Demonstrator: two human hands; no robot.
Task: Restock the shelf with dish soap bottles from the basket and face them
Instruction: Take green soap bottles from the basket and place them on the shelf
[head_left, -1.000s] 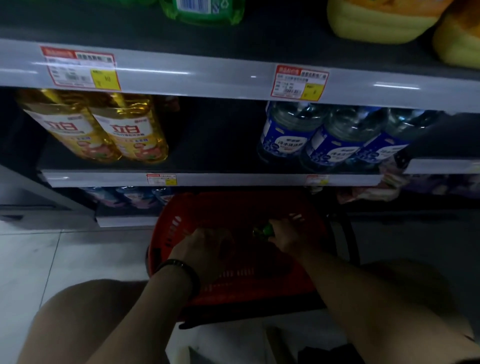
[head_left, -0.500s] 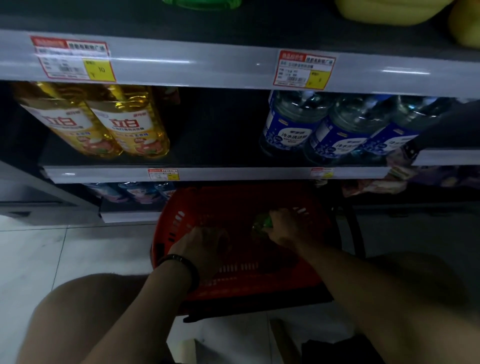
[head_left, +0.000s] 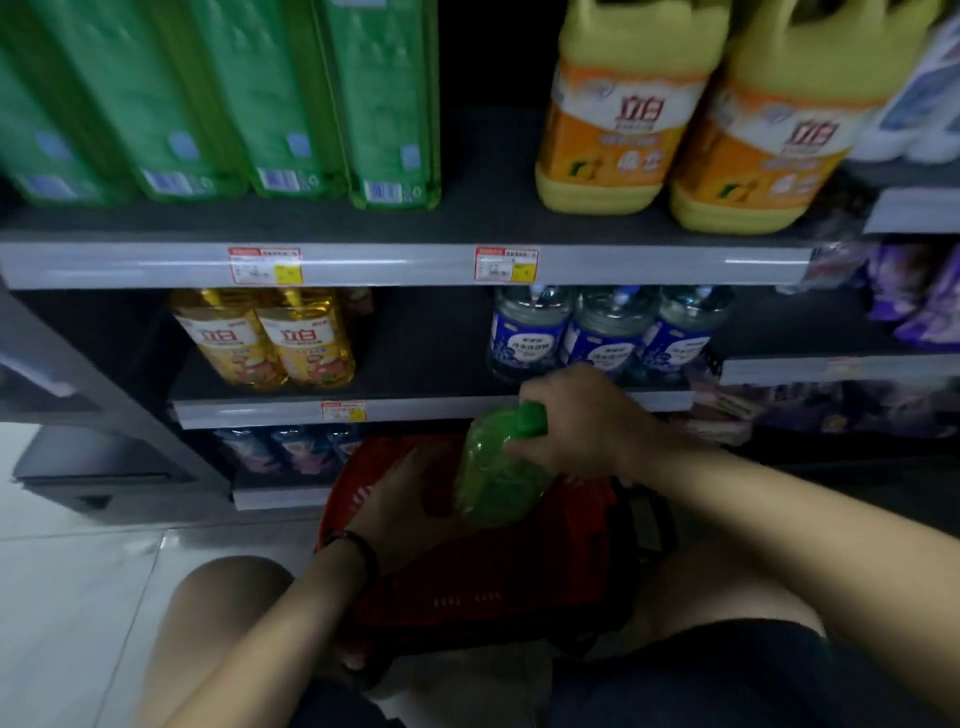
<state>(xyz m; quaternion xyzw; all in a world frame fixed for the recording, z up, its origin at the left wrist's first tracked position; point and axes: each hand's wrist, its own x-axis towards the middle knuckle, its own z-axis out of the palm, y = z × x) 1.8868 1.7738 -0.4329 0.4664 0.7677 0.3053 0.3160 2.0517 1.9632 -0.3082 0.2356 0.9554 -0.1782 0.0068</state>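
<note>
My right hand (head_left: 576, 426) grips the neck and cap of a green dish soap bottle (head_left: 493, 467), held above the red basket (head_left: 467, 582) on the floor in front of me. My left hand (head_left: 400, 499), with a black wristband, is down inside the basket beside the bottle's lower end; its fingers are partly hidden. Several green bottles (head_left: 270, 98) stand in a row on the upper shelf (head_left: 415, 260), at the left. The middle shelf (head_left: 431, 405) has a bare stretch between the golden bottles (head_left: 270, 338) and the blue-labelled bottles (head_left: 602, 332).
Two large yellow jugs (head_left: 701, 114) stand on the upper shelf to the right. Purple packs (head_left: 914, 291) fill the shelves at far right. More bottles (head_left: 291, 447) stand on the bottom shelf behind the basket. White floor tiles (head_left: 78, 597) lie to the left, and my knees flank the basket.
My right hand has lifted the green bottle up out of the basket. The view has tilted upward, bringing the upper shelf with green bottles and yellow jugs into sight.
</note>
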